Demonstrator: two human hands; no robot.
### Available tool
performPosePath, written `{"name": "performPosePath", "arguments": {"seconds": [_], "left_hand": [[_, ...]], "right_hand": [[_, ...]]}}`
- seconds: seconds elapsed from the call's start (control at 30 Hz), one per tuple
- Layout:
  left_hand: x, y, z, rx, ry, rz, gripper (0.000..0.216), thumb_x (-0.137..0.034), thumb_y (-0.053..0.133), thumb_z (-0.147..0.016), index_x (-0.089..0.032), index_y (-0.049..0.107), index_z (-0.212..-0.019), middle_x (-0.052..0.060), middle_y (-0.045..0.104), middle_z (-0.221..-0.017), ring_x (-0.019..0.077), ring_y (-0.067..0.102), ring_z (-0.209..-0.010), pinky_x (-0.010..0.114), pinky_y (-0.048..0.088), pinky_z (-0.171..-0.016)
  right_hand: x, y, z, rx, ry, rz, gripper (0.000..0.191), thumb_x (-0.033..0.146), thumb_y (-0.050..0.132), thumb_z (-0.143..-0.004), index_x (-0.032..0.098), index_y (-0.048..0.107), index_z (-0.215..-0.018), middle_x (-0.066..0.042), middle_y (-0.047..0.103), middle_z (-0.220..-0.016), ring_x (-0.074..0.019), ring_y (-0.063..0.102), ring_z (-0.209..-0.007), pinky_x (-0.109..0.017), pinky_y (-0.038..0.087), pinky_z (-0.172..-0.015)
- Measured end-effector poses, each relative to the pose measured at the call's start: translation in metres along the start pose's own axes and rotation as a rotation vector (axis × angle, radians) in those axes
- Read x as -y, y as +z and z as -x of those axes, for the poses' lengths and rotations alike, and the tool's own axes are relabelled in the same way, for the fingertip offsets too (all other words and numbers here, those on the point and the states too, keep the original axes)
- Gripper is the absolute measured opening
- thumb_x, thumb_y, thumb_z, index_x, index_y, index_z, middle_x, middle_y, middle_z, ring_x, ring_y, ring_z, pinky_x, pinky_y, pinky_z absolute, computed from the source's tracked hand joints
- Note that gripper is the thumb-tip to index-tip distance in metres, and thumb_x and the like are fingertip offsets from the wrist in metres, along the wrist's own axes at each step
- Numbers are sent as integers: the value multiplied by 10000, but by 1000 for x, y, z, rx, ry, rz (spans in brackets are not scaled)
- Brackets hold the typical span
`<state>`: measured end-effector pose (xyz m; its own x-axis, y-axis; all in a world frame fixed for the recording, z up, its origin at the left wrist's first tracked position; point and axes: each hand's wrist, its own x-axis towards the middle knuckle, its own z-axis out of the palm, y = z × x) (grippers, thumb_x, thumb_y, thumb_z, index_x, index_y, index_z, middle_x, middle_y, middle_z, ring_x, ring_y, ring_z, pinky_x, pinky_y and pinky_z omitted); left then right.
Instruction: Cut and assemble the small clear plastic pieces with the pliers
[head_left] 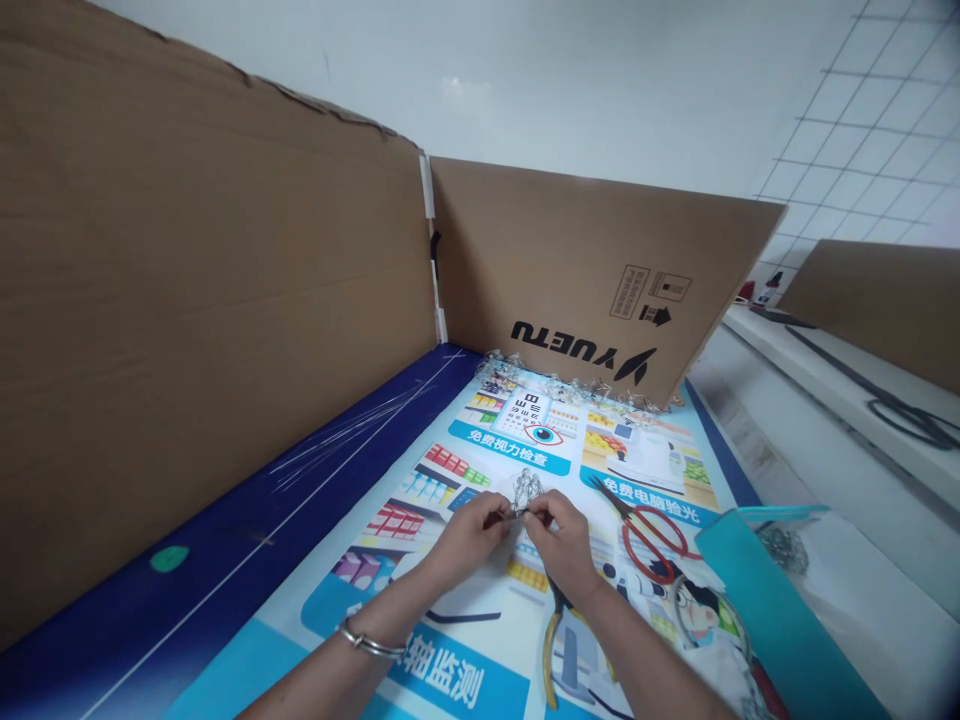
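My left hand [469,535] and my right hand [566,540] meet over the printed poster mat [450,640], fingers pinched together on a small clear beaded wire piece [526,490] that sticks up between them. A silver bracelet [367,640] circles my left wrist. Yellow-handled pliers [555,640] lie on the mat just under my right wrist. Red-handled scissors [649,535] lie to the right of my right hand.
Tall cardboard panels stand at the left [187,300] and at the back [585,270]. A row of clear beaded pieces [570,385] lies along the back panel's foot. Thin wires [337,430] lie on the blue surface at left. A teal tray [780,610] with metal bits sits at right.
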<state>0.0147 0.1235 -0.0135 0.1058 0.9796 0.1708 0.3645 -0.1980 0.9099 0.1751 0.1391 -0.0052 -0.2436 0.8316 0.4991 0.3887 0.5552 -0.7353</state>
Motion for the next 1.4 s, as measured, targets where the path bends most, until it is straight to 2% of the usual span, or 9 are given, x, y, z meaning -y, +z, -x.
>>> {"name": "performPosePath", "arguments": {"seconds": [0.13, 0.3, 0.73, 0.9, 1.07, 1.4], "left_hand": [[2, -2, -2, -56, 6, -29, 111, -108, 490, -669, -180, 571, -695, 9, 536, -730, 162, 489, -729, 255, 372, -678], [6, -1, -2, -88, -34, -50, 78, -143, 511, -671, -177, 573, -703, -3, 538, -692, 151, 488, -671, 245, 368, -630], [18, 5, -4, -72, -71, -20, 128, -115, 504, -649, -177, 577, -734, -16, 554, -678, 144, 503, -653, 230, 367, -605], [14, 4, -4, -54, -61, 10, 77, -145, 525, -650, -175, 561, -712, -28, 520, -630, 138, 474, -618, 221, 350, -578], [6, 4, -2, -27, -47, 61, 49, -194, 549, -675, -172, 557, -718, -21, 518, -629, 138, 465, -625, 217, 354, -577], [1, 5, 0, 37, -30, 191, 70, -170, 496, -735, -167, 558, -769, -19, 546, -666, 113, 493, -609, 205, 381, -588]], "right_hand": [[-1, 0, 1, 38, -50, 21, 73, 140, 496, -744, 201, 522, -713, 10, 487, -681, -121, 475, -624, -241, 399, -585], [-3, 2, 2, 83, -114, 52, 60, 157, 503, -758, 202, 536, -738, 0, 490, -680, -132, 470, -638, -252, 394, -592], [-2, 2, 4, 117, -184, 93, 67, 174, 509, -779, 208, 566, -789, -18, 504, -684, -145, 466, -641, -270, 378, -587], [0, 3, 4, 102, -145, 56, 66, 172, 526, -761, 208, 581, -769, -14, 512, -685, -141, 477, -641, -264, 384, -592], [2, 2, 1, 46, -40, -20, 70, 157, 519, -755, 198, 568, -729, -2, 507, -695, -124, 485, -628, -247, 401, -583], [0, -5, -6, -23, 133, -164, 49, 194, 531, -757, 189, 579, -756, 7, 524, -716, -124, 490, -656, -243, 408, -616]]}}
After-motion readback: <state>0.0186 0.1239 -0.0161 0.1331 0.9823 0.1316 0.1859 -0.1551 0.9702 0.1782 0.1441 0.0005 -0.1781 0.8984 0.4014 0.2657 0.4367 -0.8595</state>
